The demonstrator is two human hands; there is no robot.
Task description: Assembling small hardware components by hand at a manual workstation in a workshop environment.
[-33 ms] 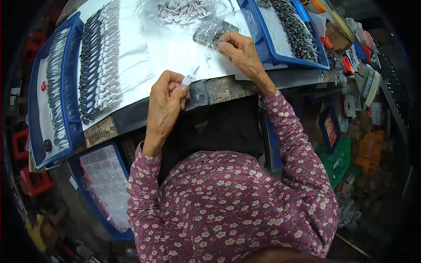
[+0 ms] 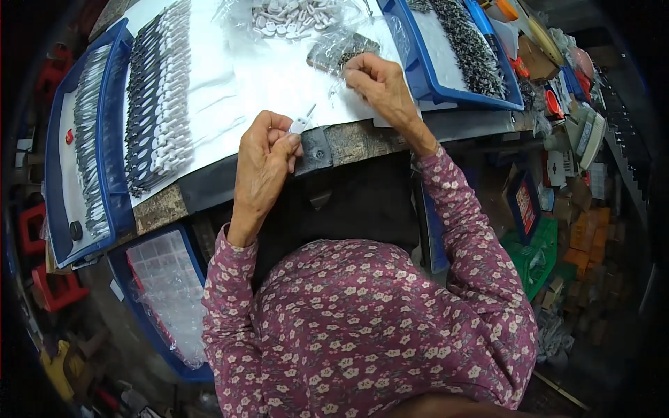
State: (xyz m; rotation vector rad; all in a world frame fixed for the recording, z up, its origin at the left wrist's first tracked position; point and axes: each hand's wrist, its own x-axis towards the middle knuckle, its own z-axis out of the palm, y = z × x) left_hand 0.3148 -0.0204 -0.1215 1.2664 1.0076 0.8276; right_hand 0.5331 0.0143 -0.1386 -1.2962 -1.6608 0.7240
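Over the table's front edge, my left hand (image 2: 267,157) pinches a small white plastic piece (image 2: 298,126) between thumb and fingers. A thin metal pin sticks up from that piece. My right hand (image 2: 380,87) is held higher and to the right, thumb and fingertips pressed together; anything between them is too small to make out. Just beyond its fingers lies a dark, flat tray (image 2: 341,53) of tiny parts, partly under clear plastic. Farther back, a clear bag holds a pile of loose white plastic pieces (image 2: 293,17).
On the left, long rows of black-and-white pieces (image 2: 162,90) lie on white paper (image 2: 216,76), beside a blue tray (image 2: 110,150) of thin parts. Another blue tray (image 2: 446,94) of dark parts stands at right. Below the table is a blue bin (image 2: 190,247).
My right hand has drawn slightly toward me, away from the dark tray. My left hand keeps its hold on the white piece, almost unmoved.
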